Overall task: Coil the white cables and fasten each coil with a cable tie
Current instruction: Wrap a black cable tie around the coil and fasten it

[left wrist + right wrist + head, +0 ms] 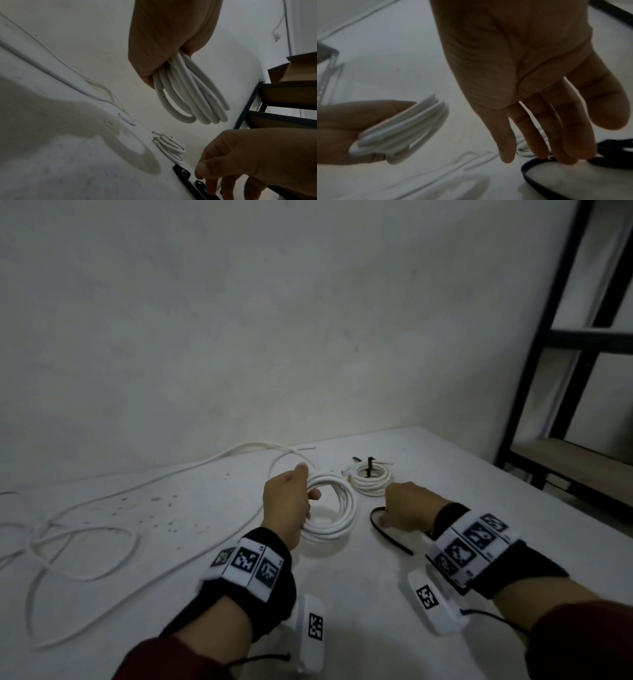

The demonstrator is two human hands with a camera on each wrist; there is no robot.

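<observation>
My left hand grips a coil of white cable by its left side and holds it just above the white table. The left wrist view shows the coil's loops hanging from the curled fingers. My right hand is lowered to the right of the coil, thumb apart. Its straight fingertips touch a black cable tie lying on the table. Black ties also appear under that hand in the left wrist view.
A smaller white coil bound with a black tie lies just beyond the hands. Loose white cable sprawls over the table's left half. A dark metal shelf stands at the right, with a cardboard box on it.
</observation>
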